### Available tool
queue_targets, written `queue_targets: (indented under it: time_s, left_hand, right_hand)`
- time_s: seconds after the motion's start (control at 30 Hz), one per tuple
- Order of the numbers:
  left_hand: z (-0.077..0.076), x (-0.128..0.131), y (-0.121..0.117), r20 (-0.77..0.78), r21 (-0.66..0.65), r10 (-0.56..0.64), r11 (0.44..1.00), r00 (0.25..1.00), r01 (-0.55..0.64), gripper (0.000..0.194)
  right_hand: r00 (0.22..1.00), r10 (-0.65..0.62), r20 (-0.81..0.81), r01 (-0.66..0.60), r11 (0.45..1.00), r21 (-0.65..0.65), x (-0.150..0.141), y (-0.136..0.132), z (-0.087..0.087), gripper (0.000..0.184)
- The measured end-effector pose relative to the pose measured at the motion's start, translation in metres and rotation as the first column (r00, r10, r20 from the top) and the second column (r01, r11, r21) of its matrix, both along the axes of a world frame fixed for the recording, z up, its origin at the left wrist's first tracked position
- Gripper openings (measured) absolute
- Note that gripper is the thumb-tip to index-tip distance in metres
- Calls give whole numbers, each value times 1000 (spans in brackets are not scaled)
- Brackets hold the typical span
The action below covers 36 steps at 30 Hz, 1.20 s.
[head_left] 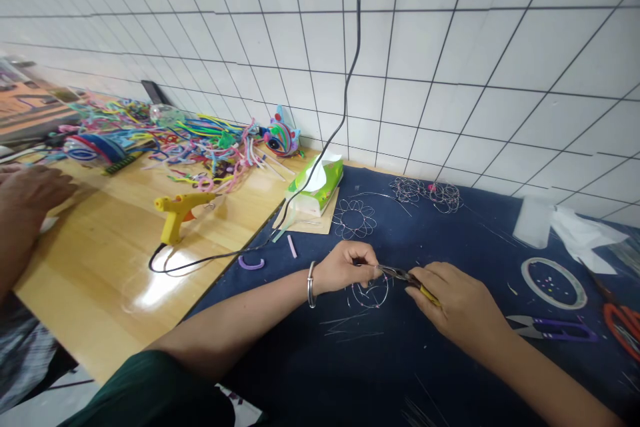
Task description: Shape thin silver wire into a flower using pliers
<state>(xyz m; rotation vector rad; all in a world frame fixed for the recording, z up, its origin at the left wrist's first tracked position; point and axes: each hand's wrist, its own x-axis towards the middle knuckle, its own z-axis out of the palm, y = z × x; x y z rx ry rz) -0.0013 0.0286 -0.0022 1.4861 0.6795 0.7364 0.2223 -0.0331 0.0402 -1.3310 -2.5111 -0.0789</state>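
My left hand (350,267), with a silver bangle at its wrist, pinches a small round wire frame (371,307) that hangs below the fingertips. My right hand (453,290) is wrapped round the yellow handles of a pair of pliers (397,273). The pliers' jaws point left and meet the wire at my left fingertips; what exactly they grip is too small to tell. Loose straight wires (350,328) lie on the dark blue cloth (310,373) under my hands. Just beyond my left hand rests a flower-shaped wire piece (354,219).
A tissue pack (315,190) and more wire pieces (425,193) lie behind. On the right are a bead dish (554,283), purple snips (555,329) and orange scissors (623,327). A yellow glue gun (175,213), colourful pipe cleaners (210,147) and another person's hand (35,190) are left.
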Motion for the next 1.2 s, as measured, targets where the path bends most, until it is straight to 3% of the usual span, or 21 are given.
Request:
queue_targets:
  time_s: [0.4,0.7,1.0,1.2]
  left_hand:
    - [2,-1,1,-37,60,-8,998,999,10,17]
    - [4,-2,3,-51,71,-38,997,998,41,18]
    - [7,-3,4,-103,-63,-197,979,975,192,20]
    - [3,-4,6,-51,-100,-224,971,973,218,21]
  right_hand:
    - [1000,-7,28,3,990,138,3,-4,6,19]
    - [998,44,-38,-43,998,36,5,2,-3,18]
    - [989,146,-23,-147,989,-26,9,9,-3,19]
    - [985,165,-60,-168,984,-59,11,13,-4,20]
